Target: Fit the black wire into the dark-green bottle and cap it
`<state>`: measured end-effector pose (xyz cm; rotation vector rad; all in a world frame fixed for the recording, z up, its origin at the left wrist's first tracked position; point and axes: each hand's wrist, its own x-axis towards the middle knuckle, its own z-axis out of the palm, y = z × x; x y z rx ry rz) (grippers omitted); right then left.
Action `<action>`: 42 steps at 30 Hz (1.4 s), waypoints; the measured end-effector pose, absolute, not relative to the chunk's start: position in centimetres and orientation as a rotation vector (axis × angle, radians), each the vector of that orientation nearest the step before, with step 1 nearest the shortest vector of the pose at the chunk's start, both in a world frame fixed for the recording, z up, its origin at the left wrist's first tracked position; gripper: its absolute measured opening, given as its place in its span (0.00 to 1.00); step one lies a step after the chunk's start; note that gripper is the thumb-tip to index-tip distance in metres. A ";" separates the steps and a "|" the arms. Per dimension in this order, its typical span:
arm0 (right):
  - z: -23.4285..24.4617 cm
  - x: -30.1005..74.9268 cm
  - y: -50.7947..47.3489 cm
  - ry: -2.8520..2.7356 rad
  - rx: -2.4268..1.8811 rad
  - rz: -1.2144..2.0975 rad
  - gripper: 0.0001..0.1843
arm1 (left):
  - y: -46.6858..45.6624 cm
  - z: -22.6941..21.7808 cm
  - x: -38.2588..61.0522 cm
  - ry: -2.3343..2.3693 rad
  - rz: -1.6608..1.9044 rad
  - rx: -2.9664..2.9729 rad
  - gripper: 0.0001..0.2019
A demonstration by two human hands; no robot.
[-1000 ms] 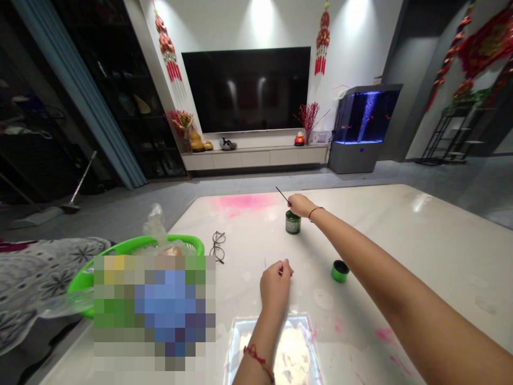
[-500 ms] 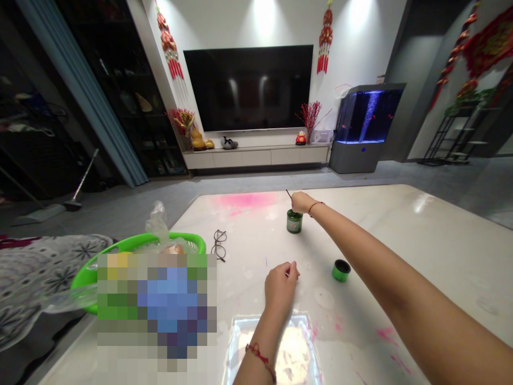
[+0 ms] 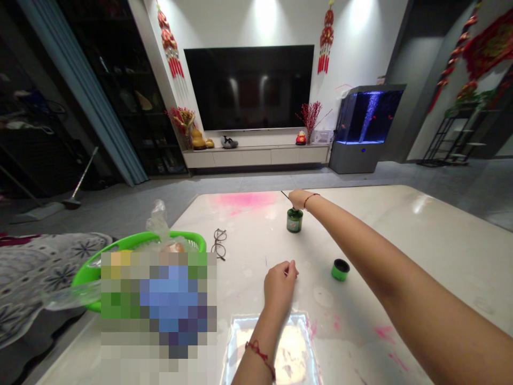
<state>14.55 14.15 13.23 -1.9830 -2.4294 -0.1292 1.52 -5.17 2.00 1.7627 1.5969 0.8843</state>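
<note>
My right hand is stretched out over the far part of the table and closed on a thin dark stick, whose tip points up and left. Just beneath it stands a small green glass jar with a label. My left hand rests on the table nearer to me with its fingers curled closed; what they hold, if anything, is hidden. A green lid with a dark inside lies to the right of that hand. Under my left forearm is a bright, light-edged rectangular panel, partly covered by the arm.
Eyeglasses lie left of my hands on the white table, which has pink stains. A green basket with plastic bags stands at the left, partly blurred out. Beyond are a television and a fish tank.
My right hand has shifted slightly left and up above the jar, and the stick now leans further left. My left hand stays nearly where it was.
</note>
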 end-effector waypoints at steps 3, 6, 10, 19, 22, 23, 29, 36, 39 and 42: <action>13.3 14.2 14.0 -2.493 -2.017 -0.114 0.19 | -5.1 1.9 1.5 1.585 0.899 1.769 0.21; 13.2 14.0 13.7 -2.534 -2.027 -0.110 0.19 | -5.2 1.9 1.4 1.580 0.897 1.765 0.22; 13.2 14.4 13.3 -2.569 -2.022 -0.117 0.20 | -5.2 2.0 1.4 1.590 0.879 1.758 0.22; 12.9 15.5 12.7 -2.602 -1.932 -0.160 0.19 | -4.9 1.9 1.4 1.605 0.865 1.770 0.21; 13.0 15.5 12.7 -2.598 -1.914 -0.166 0.19 | -4.9 1.8 1.4 1.609 0.860 1.767 0.21; 13.1 15.5 12.7 -2.595 -1.910 -0.167 0.18 | -4.9 1.8 1.4 1.609 0.861 1.765 0.21; 13.9 15.8 13.1 -2.603 -1.943 -0.113 0.17 | -4.9 1.8 1.4 1.611 0.857 1.772 0.21; 14.0 15.9 13.7 -2.662 -1.996 -0.081 0.17 | -4.9 1.9 1.4 1.608 0.853 1.781 0.21; 14.0 15.6 13.9 -2.656 -2.004 -0.087 0.18 | -4.9 1.9 1.4 1.619 0.848 1.799 0.21; 14.0 15.2 13.9 -2.637 -1.989 -0.093 0.21 | -4.9 1.9 1.4 1.617 0.845 1.801 0.21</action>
